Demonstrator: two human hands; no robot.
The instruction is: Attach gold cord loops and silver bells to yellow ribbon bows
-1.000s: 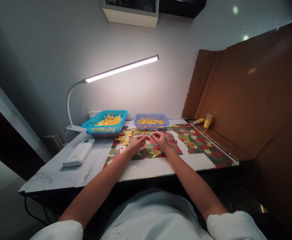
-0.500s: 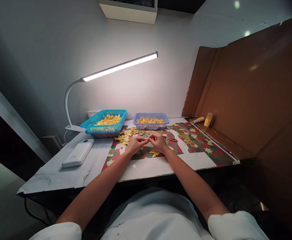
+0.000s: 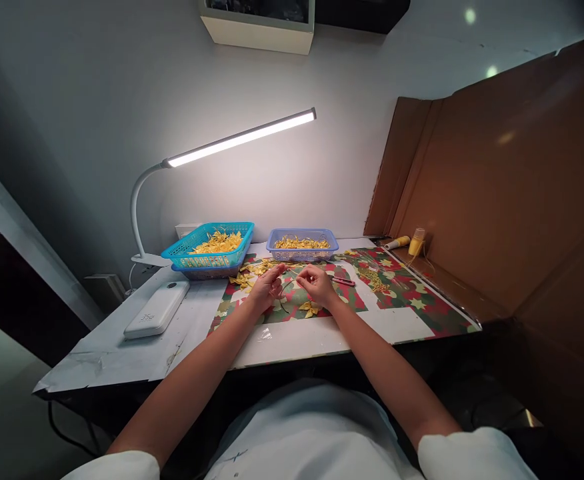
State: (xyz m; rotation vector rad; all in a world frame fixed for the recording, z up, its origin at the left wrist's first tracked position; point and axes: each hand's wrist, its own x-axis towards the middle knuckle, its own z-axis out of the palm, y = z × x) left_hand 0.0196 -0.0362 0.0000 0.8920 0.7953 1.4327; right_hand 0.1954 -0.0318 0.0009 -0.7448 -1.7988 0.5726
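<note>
Our left hand (image 3: 267, 287) and right hand (image 3: 317, 283) are slightly apart, fingertips pinched, a thin dark strand (image 3: 285, 293) between them, above a yellow ribbon-like bow (image 3: 311, 309).

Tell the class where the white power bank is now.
The power bank lies on the table's left side, in front of the stacked baskets.

Beyond the grip, a plain gray wall (image 3: 252, 80) rises behind the white-topped surface (image 3: 107, 333). A lit bar lamp (image 3: 242, 139) arches above; a cabinet (image 3: 259, 37) hangs higher. Brown cardboard (image 3: 502, 173) stands to the right.
</note>
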